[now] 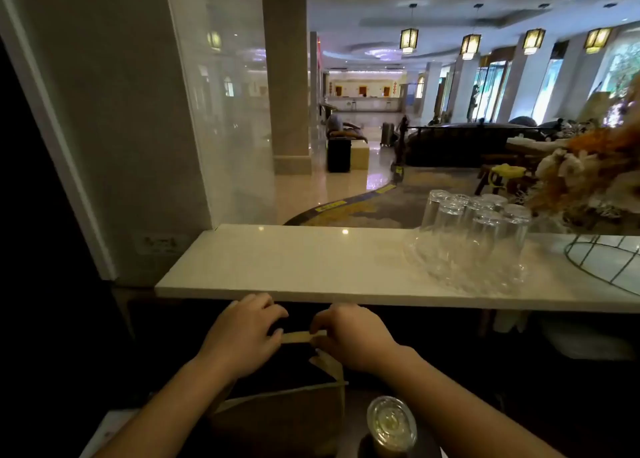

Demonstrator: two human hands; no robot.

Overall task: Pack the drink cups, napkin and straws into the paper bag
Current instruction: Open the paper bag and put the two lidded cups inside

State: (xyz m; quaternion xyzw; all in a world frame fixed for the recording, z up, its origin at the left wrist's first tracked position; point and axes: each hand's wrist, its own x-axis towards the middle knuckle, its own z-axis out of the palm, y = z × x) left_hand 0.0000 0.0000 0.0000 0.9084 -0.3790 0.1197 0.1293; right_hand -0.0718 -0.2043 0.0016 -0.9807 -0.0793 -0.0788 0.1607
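A brown paper bag stands open in the dim space below the counter, right in front of me. Both hands grip its far top rim: my left hand at the left part of the rim, my right hand at the right part. A drink cup with a clear plastic lid stands just right of the bag, under my right forearm. The bag's inside is dark and I cannot tell what is in it. No napkin or straws show.
A white marble counter runs across just beyond my hands. Several upturned clear glasses stand on its right part, beside a wire basket with dried flowers. A wall and glass panel stand at the left.
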